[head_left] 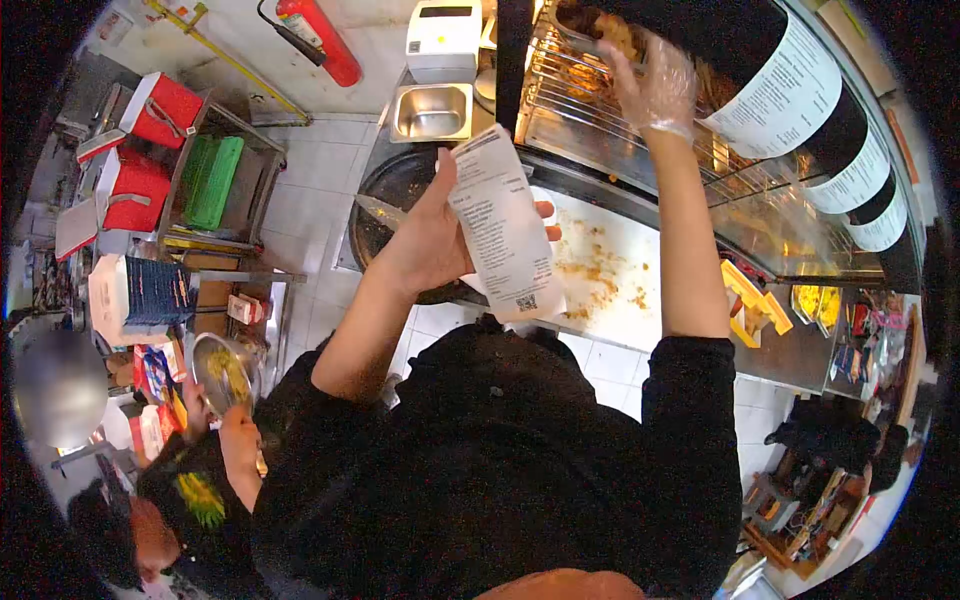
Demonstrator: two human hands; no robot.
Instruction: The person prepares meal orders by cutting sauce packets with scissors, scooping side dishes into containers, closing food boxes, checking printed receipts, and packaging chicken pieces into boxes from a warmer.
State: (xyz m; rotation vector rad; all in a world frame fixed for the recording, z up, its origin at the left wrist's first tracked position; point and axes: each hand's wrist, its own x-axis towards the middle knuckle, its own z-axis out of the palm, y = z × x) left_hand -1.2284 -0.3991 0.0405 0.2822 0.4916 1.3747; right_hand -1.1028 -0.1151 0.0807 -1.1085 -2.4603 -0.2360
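Note:
My left hand [430, 235] is bare and closed round a long printed paper receipt [505, 230], with fingertips showing past its right edge. My right hand [655, 85] wears a clear plastic glove and reaches up to a wire rack [570, 80] inside a warming cabinet. Its fingers are spread near browned food [610, 35] at the top; whether they touch it is unclear. Below the cabinet is a white board [610, 270] with brown crumbs. A knife [380, 212] lies on a dark round pan [375, 190] behind my left forearm.
Several printed papers [785, 90] hang at the cabinet's right. A steel container [432, 112] and a white printer [443, 40] stand beyond the pan. At the lower left a co-worker's hand [240, 445] is at a metal bowl [225, 370] of yellow food. Red bags [135, 190] stand left.

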